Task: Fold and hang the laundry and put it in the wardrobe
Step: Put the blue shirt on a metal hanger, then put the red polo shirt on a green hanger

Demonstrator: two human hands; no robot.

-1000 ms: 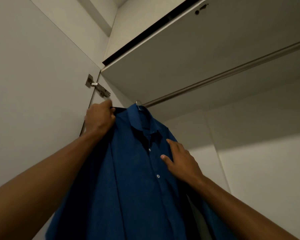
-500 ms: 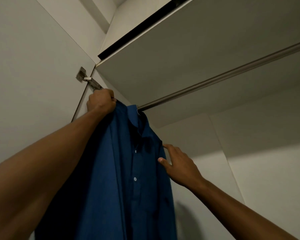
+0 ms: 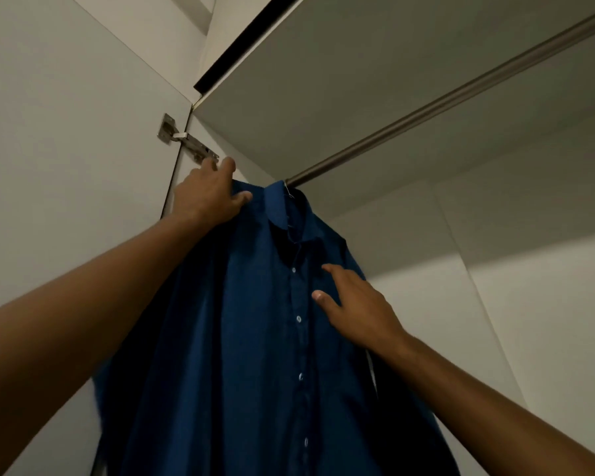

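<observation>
A dark blue button-up shirt (image 3: 255, 338) hangs on a hanger whose hook (image 3: 287, 189) sits at the left end of the metal wardrobe rail (image 3: 426, 108). My left hand (image 3: 205, 195) is at the shirt's left shoulder, thumb on the front of the fabric and fingers reaching up behind it. Straight fingers of my right hand (image 3: 354, 307) lie flat on the shirt's chest, just right of the button row. The rest of the hanger is hidden inside the shirt.
The open wardrobe door (image 3: 66, 149) stands at the left with a metal hinge (image 3: 186, 140) just above my left hand. A shelf panel (image 3: 358, 63) runs above the rail. The pale back wall (image 3: 529, 304) is behind the shirt.
The shirt has turned from side-on to face me. My right hand moved up onto its chest. My left hand's fist at the shoulder has loosened, fingers now stretched upward.
</observation>
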